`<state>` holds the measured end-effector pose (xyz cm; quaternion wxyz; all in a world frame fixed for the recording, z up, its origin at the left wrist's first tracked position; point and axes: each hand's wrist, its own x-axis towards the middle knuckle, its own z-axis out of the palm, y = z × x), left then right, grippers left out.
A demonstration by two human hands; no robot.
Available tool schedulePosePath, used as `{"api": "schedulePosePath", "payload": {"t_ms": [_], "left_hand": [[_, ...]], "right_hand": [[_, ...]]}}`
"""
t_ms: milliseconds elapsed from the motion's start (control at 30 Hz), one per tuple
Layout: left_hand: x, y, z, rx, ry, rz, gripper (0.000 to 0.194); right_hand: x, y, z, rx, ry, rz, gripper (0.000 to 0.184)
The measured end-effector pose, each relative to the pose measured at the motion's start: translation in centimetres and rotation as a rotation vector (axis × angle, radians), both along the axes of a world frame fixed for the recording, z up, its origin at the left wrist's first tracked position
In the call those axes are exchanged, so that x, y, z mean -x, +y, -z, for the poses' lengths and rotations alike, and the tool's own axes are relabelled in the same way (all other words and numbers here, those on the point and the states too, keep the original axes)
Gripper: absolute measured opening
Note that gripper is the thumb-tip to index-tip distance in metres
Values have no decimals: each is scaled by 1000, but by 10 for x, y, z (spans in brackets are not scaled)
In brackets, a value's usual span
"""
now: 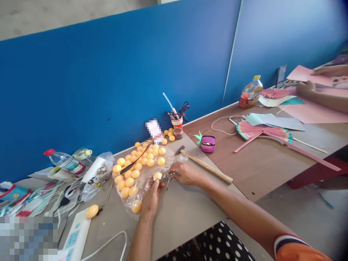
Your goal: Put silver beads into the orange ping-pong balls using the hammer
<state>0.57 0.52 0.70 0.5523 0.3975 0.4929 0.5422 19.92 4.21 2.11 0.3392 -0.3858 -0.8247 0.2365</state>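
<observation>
Near the front of the table my left hand [152,194] is closed on an orange ping-pong ball [157,176], with the thumb against its lower side. Just to its right, my right hand [186,174] has its fingers pinched together close to the ball. What they hold, if anything, is too small to make out. Under and behind both hands spreads a clear plastic bag [174,156] with many orange balls [138,166] in or on it. A dark strap [136,159] lies across them. Beyond my right hand rests a hammer [206,166] with a wooden handle.
Left are a power strip [77,235] with a ball at its end, cables and a bottle [65,161]. A paper cup [177,122] stands by the blue partition [122,79]. Right are a purple pouch [208,144], a pink paper fan [261,131] and another person's hands [306,88] with pink paper.
</observation>
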Motion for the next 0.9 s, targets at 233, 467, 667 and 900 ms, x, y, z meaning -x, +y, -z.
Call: {"api": "schedulePosePath", "payload": {"t_ms": [233, 467, 667, 900], "left_hand": [[-2, -2, -4, 28, -69, -18, 42], [-4, -2, -8, 16, -90, 1, 41], [-5, -2, -11, 39, -146, -48, 38], [-3, 1, -11, 23, -247, -72, 36]], "right_hand": [[4, 3, 4, -34, 56, 69, 21], [4, 2, 3, -62, 43, 16, 20], [6, 1, 1, -129, 163, 55, 18], [4, -1, -6, -189, 427, 78, 14]]}}
